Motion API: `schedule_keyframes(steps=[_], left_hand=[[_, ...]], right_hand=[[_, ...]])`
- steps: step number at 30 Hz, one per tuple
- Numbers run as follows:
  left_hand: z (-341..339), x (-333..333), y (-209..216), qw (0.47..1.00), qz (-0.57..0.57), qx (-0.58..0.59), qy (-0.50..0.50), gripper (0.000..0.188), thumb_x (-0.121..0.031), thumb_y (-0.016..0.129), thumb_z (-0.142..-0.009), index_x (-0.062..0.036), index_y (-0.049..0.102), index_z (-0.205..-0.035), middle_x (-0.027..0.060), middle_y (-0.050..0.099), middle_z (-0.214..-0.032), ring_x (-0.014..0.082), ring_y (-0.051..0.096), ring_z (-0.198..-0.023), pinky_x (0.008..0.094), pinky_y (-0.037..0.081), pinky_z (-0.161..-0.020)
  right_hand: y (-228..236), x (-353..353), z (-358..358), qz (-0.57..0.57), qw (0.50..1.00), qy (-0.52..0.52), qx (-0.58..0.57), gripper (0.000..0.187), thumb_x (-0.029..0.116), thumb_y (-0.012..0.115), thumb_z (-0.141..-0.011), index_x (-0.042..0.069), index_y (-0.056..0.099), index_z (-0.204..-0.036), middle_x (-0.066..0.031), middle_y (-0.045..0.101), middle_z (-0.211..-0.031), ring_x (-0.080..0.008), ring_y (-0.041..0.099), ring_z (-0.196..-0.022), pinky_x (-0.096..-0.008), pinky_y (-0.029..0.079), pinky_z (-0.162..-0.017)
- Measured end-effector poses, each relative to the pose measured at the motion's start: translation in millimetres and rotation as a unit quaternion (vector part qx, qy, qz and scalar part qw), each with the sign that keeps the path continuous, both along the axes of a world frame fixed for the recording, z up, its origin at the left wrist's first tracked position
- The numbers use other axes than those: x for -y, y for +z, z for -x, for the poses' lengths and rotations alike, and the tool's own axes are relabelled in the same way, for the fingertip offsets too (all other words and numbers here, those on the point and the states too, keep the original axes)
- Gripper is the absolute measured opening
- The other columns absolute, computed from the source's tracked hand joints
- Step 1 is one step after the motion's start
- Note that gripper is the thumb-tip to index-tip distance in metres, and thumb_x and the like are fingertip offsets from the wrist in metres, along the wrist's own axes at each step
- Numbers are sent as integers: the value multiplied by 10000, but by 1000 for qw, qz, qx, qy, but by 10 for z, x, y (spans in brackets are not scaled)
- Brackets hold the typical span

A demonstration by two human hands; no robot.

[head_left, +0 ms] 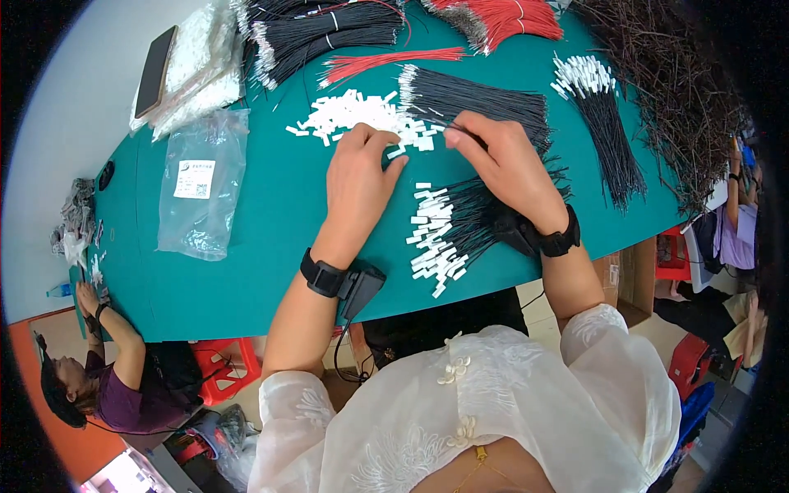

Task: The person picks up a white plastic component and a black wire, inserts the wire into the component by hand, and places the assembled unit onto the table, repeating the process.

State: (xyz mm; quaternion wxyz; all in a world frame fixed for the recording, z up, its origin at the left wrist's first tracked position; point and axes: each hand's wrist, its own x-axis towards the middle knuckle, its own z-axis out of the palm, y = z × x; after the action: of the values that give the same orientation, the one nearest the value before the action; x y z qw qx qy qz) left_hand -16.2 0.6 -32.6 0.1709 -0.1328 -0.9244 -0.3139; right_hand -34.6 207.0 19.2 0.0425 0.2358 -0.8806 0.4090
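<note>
My left hand [359,177] is at the near edge of a pile of small white plastic connector housings [353,113]. Its thumb and forefinger are apart, with loose housings by their tips; no firm hold shows. To its right, my right hand [511,163] pinches thumb against forefinger on what looks like a thin black wire [442,125], partly hidden by the fingers. A bundle of black wires with silvery terminal ends [477,94] lies just beyond that hand. Below my right hand lies a heap of black wires [472,215] with white housings on their left ends.
Thick black [353,29] and red wire bundles [526,20] lie at the back of the green table [279,279]. A clear bag [201,222] and a phone [156,70] are left. Housed wires [604,123] and brown strands [682,90] lie right. Another person [115,370] sits at left.
</note>
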Motion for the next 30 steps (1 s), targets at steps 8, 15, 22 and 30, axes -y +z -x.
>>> schedule_keyframes(steps=[8, 15, 22, 30], left_hand=[[-73, 25, 115, 993, -97, 71, -2, 132, -41, 700, -793, -19, 659, -916, 89, 641, -886, 222, 631, -782, 299, 500, -667], [-126, -16, 290, 856, -475, 197, -54, 92, -32, 657, -871, 27, 657, -941, 68, 681, -859, 114, 638, -723, 220, 489, -633], [-138, 15, 340, 856, -481, 185, -38, 112, -28, 651, -879, 23, 667, -978, 49, 670, -802, 76, 598, -695, 197, 466, -615], [-136, 22, 293, 865, -468, 177, -44, 110, -27, 659, -872, 19, 677, -970, 38, 669, -798, 63, 583, -670, 180, 443, -599]], right_hand=[[-11, -12, 15, 74, 987, 70, 120, 242, 181, 545, -954, -11, 643, -844, -43, 457, -593, -88, 375, -557, -266, 320, -513], [3, -13, 11, 118, 968, 112, 194, 271, 199, 545, -960, -7, 663, -830, 23, 428, -595, -64, 359, -580, -245, 300, -521], [40, -26, -6, 70, 973, 112, 192, 259, 195, 565, -948, -12, 663, -827, 17, 430, -596, -60, 353, -577, -251, 288, -516], [-7, -4, -9, 118, 973, 89, 180, 214, 172, 599, -927, -18, 676, -865, 31, 485, -634, -44, 356, -592, -241, 289, -524]])
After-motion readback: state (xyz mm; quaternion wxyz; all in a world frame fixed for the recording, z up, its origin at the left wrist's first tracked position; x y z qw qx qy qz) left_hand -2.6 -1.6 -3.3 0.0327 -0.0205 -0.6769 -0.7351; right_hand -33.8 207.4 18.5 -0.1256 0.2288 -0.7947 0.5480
